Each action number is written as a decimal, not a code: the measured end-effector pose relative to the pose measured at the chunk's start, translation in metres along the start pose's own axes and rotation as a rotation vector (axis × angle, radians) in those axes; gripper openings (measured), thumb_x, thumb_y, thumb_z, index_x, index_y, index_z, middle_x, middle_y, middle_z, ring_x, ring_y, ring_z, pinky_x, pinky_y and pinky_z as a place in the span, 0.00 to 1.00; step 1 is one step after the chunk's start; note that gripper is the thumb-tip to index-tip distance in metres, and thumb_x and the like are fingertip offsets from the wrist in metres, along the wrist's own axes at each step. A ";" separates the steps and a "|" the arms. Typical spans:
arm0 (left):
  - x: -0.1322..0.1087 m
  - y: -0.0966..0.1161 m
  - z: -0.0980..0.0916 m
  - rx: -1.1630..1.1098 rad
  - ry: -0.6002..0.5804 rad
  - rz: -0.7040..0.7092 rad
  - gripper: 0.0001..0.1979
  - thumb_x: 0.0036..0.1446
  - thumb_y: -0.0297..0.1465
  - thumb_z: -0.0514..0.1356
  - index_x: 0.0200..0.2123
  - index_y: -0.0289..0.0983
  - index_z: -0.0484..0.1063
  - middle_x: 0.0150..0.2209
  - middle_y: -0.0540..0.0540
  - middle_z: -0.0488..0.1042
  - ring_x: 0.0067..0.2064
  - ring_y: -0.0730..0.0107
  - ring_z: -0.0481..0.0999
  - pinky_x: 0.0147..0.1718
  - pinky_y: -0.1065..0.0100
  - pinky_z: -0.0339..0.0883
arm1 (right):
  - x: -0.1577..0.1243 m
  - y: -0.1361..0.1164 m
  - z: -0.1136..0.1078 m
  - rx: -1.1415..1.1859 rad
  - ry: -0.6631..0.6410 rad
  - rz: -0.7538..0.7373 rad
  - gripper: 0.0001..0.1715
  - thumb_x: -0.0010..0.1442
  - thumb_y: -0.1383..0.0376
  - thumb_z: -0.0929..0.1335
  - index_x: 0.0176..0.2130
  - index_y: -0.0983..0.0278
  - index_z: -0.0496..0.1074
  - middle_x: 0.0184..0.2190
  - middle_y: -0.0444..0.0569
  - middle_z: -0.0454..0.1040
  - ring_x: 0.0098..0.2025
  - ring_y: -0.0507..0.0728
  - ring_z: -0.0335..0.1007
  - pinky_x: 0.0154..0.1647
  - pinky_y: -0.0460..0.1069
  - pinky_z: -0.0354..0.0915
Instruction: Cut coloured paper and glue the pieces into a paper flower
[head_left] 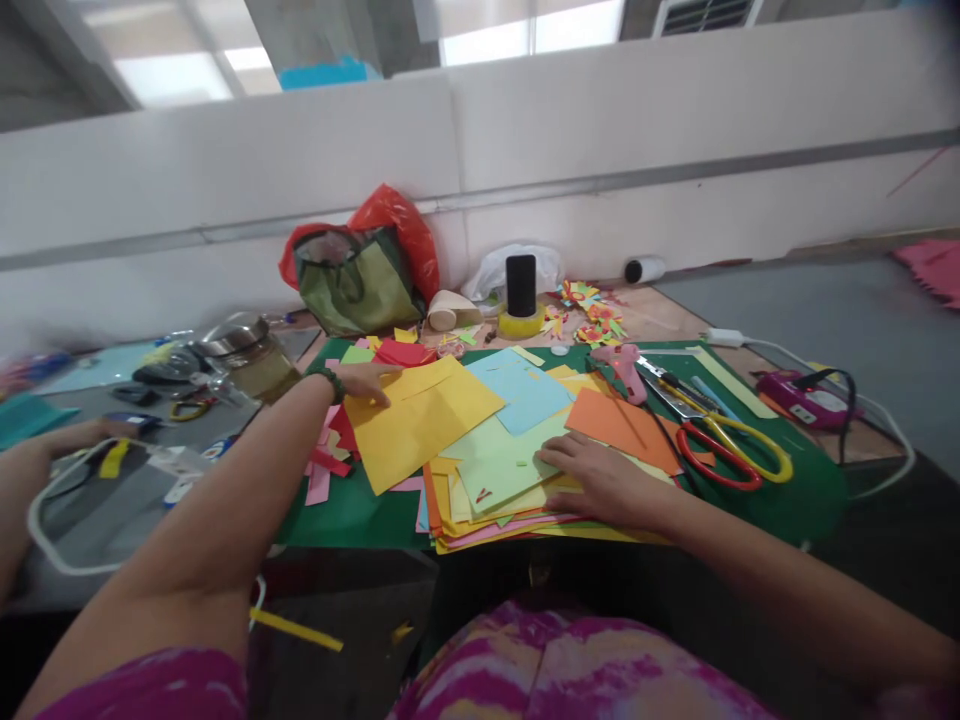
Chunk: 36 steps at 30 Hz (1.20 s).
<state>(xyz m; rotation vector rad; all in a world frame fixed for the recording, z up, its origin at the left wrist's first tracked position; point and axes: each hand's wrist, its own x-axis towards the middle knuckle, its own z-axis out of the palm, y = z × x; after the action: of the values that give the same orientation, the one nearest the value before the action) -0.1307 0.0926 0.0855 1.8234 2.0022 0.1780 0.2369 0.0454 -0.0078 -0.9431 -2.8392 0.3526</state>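
My left hand [365, 382] is at the upper left edge of a yellow paper sheet [420, 425], its thumb on top and a finger along the edge, gripping it. Part of its fingers is hidden. My right hand [596, 478] lies flat with fingers spread on a pale green sheet [495, 470], which tops a stack of coloured paper. A light blue sheet [517, 388] and an orange sheet [619, 430] overlap the stack. Pink and red paper scraps [328, 460] lie below my left hand.
On the green cutting mat [795, 500], right, are scissors [724, 450] and a pink glue gun [628, 372]. A glass jar [251, 355], a green bag [360, 280] and a phone [520, 285] on a tape roll stand behind. Another person's arm [45, 455] reaches in from the left.
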 end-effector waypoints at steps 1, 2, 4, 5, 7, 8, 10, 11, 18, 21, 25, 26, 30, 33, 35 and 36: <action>-0.004 0.010 0.003 0.223 0.078 0.049 0.34 0.43 0.36 0.67 0.55 0.32 0.69 0.54 0.33 0.72 0.58 0.40 0.66 0.55 0.45 0.58 | -0.003 0.000 0.001 -0.005 0.027 -0.006 0.31 0.58 0.51 0.69 0.56 0.65 0.69 0.55 0.60 0.69 0.56 0.66 0.65 0.56 0.60 0.64; -0.008 0.020 0.009 0.293 0.135 0.084 0.34 0.51 0.39 0.62 0.60 0.32 0.63 0.61 0.30 0.64 0.64 0.37 0.56 0.59 0.39 0.48 | -0.007 0.002 0.002 -0.016 0.061 0.002 0.32 0.59 0.51 0.68 0.57 0.64 0.68 0.57 0.60 0.68 0.58 0.67 0.63 0.57 0.61 0.63; -0.014 0.036 0.026 0.344 0.147 0.121 0.37 0.55 0.45 0.58 0.65 0.35 0.56 0.67 0.30 0.52 0.68 0.38 0.43 0.62 0.39 0.37 | -0.015 0.008 0.005 -0.053 0.131 0.062 0.34 0.59 0.50 0.67 0.58 0.65 0.67 0.60 0.62 0.65 0.60 0.69 0.61 0.58 0.63 0.62; -0.016 0.042 0.037 0.369 0.103 0.120 0.44 0.51 0.50 0.61 0.65 0.34 0.55 0.67 0.28 0.51 0.68 0.36 0.43 0.62 0.39 0.38 | -0.019 0.012 0.007 -0.074 0.155 0.105 0.35 0.59 0.48 0.67 0.59 0.66 0.67 0.60 0.64 0.65 0.60 0.70 0.61 0.57 0.65 0.62; -0.016 0.048 0.060 0.388 -0.012 0.105 0.56 0.41 0.59 0.63 0.67 0.35 0.51 0.67 0.26 0.52 0.68 0.34 0.47 0.61 0.41 0.45 | -0.024 0.021 0.013 -0.107 0.168 0.181 0.40 0.58 0.46 0.66 0.60 0.68 0.65 0.58 0.67 0.66 0.60 0.72 0.62 0.56 0.67 0.63; -0.015 0.049 0.071 0.403 -0.127 0.096 0.59 0.40 0.61 0.61 0.68 0.36 0.46 0.67 0.25 0.50 0.68 0.35 0.46 0.61 0.40 0.45 | -0.025 0.025 0.017 -0.113 0.163 0.205 0.43 0.57 0.44 0.66 0.61 0.69 0.64 0.58 0.68 0.66 0.59 0.73 0.63 0.56 0.67 0.64; -0.015 0.048 0.089 0.415 -0.215 0.091 0.60 0.42 0.62 0.59 0.69 0.34 0.41 0.66 0.23 0.51 0.68 0.36 0.47 0.61 0.40 0.45 | -0.027 0.030 0.024 -0.106 0.159 0.227 0.45 0.56 0.43 0.67 0.61 0.68 0.64 0.57 0.66 0.67 0.59 0.72 0.64 0.56 0.66 0.64; -0.016 0.047 0.096 0.423 -0.202 0.092 0.59 0.43 0.61 0.58 0.69 0.33 0.42 0.66 0.23 0.51 0.68 0.37 0.46 0.61 0.42 0.46 | -0.027 0.032 0.028 -0.098 0.163 0.229 0.44 0.55 0.43 0.67 0.61 0.67 0.64 0.57 0.66 0.67 0.58 0.72 0.64 0.56 0.66 0.65; -0.031 0.062 0.114 0.509 0.010 0.117 0.18 0.61 0.28 0.48 0.51 0.29 0.67 0.46 0.32 0.74 0.49 0.55 0.75 0.46 0.60 0.68 | -0.025 0.034 0.040 -0.063 0.206 0.226 0.39 0.55 0.45 0.68 0.57 0.67 0.67 0.57 0.66 0.67 0.59 0.72 0.64 0.55 0.66 0.66; -0.036 0.070 0.111 0.536 0.008 0.165 0.16 0.59 0.23 0.46 0.48 0.30 0.68 0.42 0.33 0.76 0.43 0.57 0.77 0.40 0.61 0.69 | -0.025 0.033 0.033 0.013 0.198 0.212 0.30 0.59 0.54 0.67 0.57 0.65 0.66 0.55 0.62 0.70 0.57 0.67 0.66 0.55 0.62 0.67; -0.049 0.084 0.105 0.585 0.026 0.236 0.19 0.60 0.22 0.47 0.52 0.34 0.66 0.45 0.36 0.75 0.44 0.58 0.77 0.39 0.63 0.70 | -0.031 0.029 0.019 0.088 0.174 0.199 0.25 0.62 0.58 0.66 0.57 0.62 0.65 0.53 0.57 0.72 0.56 0.63 0.68 0.55 0.58 0.68; -0.054 0.088 0.105 0.595 0.017 0.245 0.20 0.60 0.22 0.47 0.54 0.34 0.65 0.45 0.36 0.75 0.45 0.58 0.77 0.38 0.63 0.70 | -0.033 0.028 0.017 0.080 0.184 0.203 0.26 0.62 0.56 0.66 0.57 0.62 0.65 0.54 0.57 0.72 0.56 0.64 0.68 0.55 0.59 0.67; -0.066 0.108 0.109 0.616 -0.048 0.276 0.25 0.59 0.20 0.47 0.60 0.33 0.60 0.45 0.36 0.75 0.45 0.57 0.77 0.38 0.64 0.71 | -0.033 0.025 0.014 -0.023 0.217 0.295 0.21 0.61 0.58 0.67 0.52 0.63 0.69 0.50 0.60 0.74 0.53 0.67 0.70 0.50 0.61 0.70; -0.068 0.121 0.103 0.636 -0.016 0.246 0.25 0.60 0.21 0.46 0.61 0.32 0.59 0.43 0.35 0.76 0.42 0.58 0.79 0.35 0.65 0.71 | -0.027 0.024 0.017 -0.078 0.181 0.343 0.17 0.62 0.64 0.66 0.51 0.64 0.70 0.47 0.59 0.76 0.50 0.66 0.72 0.44 0.59 0.72; -0.068 0.127 0.094 0.659 0.039 0.198 0.25 0.61 0.22 0.45 0.62 0.32 0.58 0.42 0.35 0.77 0.40 0.57 0.79 0.33 0.65 0.70 | -0.024 0.024 0.019 -0.100 0.165 0.353 0.17 0.61 0.65 0.66 0.51 0.64 0.70 0.46 0.58 0.76 0.48 0.66 0.73 0.42 0.58 0.72; -0.068 0.130 0.089 0.666 0.064 0.184 0.25 0.61 0.22 0.45 0.62 0.32 0.57 0.41 0.35 0.77 0.40 0.57 0.79 0.33 0.65 0.70 | -0.023 0.024 0.019 -0.109 0.167 0.347 0.17 0.61 0.64 0.67 0.50 0.64 0.70 0.45 0.58 0.76 0.47 0.66 0.73 0.41 0.57 0.72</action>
<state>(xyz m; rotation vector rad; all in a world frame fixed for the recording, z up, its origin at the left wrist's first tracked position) 0.0269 0.0264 0.0684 2.4224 2.0882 -0.4367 0.2654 0.0463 -0.0335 -1.4198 -2.5618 0.1433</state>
